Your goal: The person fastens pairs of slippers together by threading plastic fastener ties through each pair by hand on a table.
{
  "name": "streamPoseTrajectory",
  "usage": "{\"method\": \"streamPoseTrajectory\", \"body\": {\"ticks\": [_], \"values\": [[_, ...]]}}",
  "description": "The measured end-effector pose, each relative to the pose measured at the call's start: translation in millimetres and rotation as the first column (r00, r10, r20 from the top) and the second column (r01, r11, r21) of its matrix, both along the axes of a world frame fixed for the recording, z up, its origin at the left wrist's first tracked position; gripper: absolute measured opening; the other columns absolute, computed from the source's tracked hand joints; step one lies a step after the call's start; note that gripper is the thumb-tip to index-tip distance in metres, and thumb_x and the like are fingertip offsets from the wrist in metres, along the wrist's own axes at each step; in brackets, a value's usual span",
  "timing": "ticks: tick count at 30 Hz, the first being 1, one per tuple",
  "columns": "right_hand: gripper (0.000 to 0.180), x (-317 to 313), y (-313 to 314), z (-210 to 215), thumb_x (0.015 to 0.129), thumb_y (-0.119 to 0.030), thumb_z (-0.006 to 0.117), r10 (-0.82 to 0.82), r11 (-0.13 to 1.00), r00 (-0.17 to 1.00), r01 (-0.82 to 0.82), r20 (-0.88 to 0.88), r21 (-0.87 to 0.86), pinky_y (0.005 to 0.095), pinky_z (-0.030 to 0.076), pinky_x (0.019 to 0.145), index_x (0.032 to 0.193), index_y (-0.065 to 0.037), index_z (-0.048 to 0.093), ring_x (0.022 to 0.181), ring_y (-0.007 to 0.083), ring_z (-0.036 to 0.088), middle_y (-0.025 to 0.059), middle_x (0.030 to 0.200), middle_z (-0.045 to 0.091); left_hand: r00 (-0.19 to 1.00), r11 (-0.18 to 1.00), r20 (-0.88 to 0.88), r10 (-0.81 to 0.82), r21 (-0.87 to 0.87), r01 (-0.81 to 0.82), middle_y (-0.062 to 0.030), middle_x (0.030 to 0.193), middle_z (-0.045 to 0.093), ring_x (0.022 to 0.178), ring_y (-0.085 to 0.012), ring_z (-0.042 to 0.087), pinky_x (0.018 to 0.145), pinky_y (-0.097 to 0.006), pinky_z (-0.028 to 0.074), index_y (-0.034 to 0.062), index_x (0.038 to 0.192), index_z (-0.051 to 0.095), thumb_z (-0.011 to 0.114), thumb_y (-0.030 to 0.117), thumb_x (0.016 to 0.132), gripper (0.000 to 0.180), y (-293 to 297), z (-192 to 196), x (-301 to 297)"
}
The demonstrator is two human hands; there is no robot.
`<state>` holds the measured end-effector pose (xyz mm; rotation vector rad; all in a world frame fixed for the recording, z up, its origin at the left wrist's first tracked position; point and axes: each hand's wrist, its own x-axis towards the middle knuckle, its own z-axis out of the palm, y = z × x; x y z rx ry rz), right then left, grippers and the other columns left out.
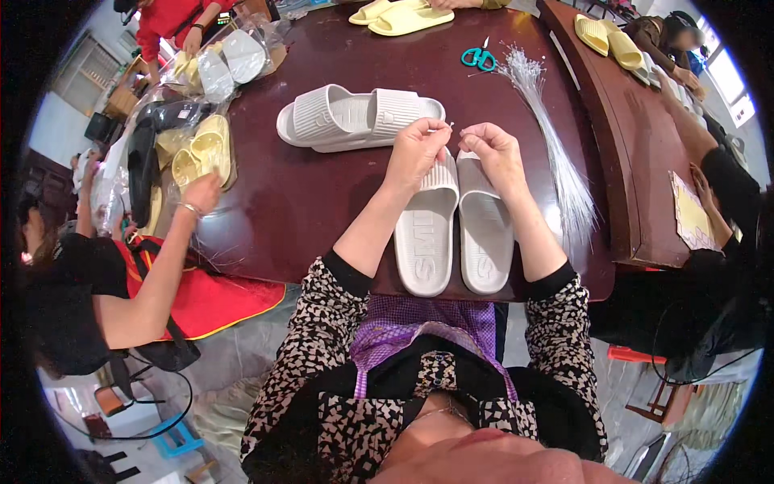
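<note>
Two pale grey slide sandals (427, 242) lie side by side in front of me, toes pointing away. Above their straps, my left hand (418, 155) is closed in a pinch, with a tiny pale tip showing at its fingertips. My right hand (495, 156) pinches close beside it, thumb against forefinger. What passes between the fingers is too small and thin to make out. Beyond my left hand rests another pair of grey slides (347, 117). To the right of my hands lies a fanned bundle of thin clear plastic strands (556, 153).
Teal-handled scissors (479, 59) lie near the bundle on the dark red table (266, 210). Yellow slides (403, 18) sit at the far edge. At left, a co-worker's hand (201, 194) reaches toward yellow sandals (211, 149) and plastic-bagged footwear (242, 55). Others work at the right-hand table (629, 161).
</note>
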<state>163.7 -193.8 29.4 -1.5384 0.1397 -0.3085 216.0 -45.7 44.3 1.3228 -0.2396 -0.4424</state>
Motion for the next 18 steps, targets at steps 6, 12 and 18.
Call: {"method": "streamPoseTrajectory", "body": {"ticks": [6,12,18], "values": [[0.007,-4.3,0.9,-2.3,0.083,-0.004,0.062,-0.044,0.992,0.997,0.052,0.068,-0.113,0.0225,0.046,0.069,0.088,-0.002,0.066,0.075,0.0069,0.057,0.0014,0.080,0.064,0.994,0.999,0.107,0.031,0.026,-0.034,0.0025,0.063,0.057,0.045,0.0002,0.041,0.039,-0.015,0.030,0.0064,0.085,0.064,0.061,0.012,0.085,0.006,-4.6,-0.8,-7.8],[0.008,-7.1,2.5,-1.8,0.082,-0.004,0.063,-0.073,0.976,0.994,0.087,0.079,-0.200,0.0234,0.047,0.069,0.089,-0.001,0.066,0.076,0.0088,0.058,0.0034,0.082,0.065,0.968,0.996,0.244,0.061,0.051,-0.076,0.0030,0.065,0.058,0.051,0.0000,0.045,0.044,-0.015,0.034,0.0050,0.084,0.063,0.062,0.011,0.084,0.006,-7.6,-6.2,-7.3],[0.009,-8.3,2.8,-1.5,0.080,-0.004,0.064,-0.090,0.961,0.989,0.117,0.117,-0.252,0.0247,0.047,0.070,0.088,0.000,0.066,0.077,0.0120,0.060,0.0070,0.081,0.065,0.960,0.988,0.264,0.090,0.095,-0.119,0.0030,0.065,0.058,0.058,-0.0021,0.050,0.052,-0.019,0.042,0.0006,0.080,0.064,0.061,0.008,0.081,0.008,-7.2,-5.2,-10.5]]}}
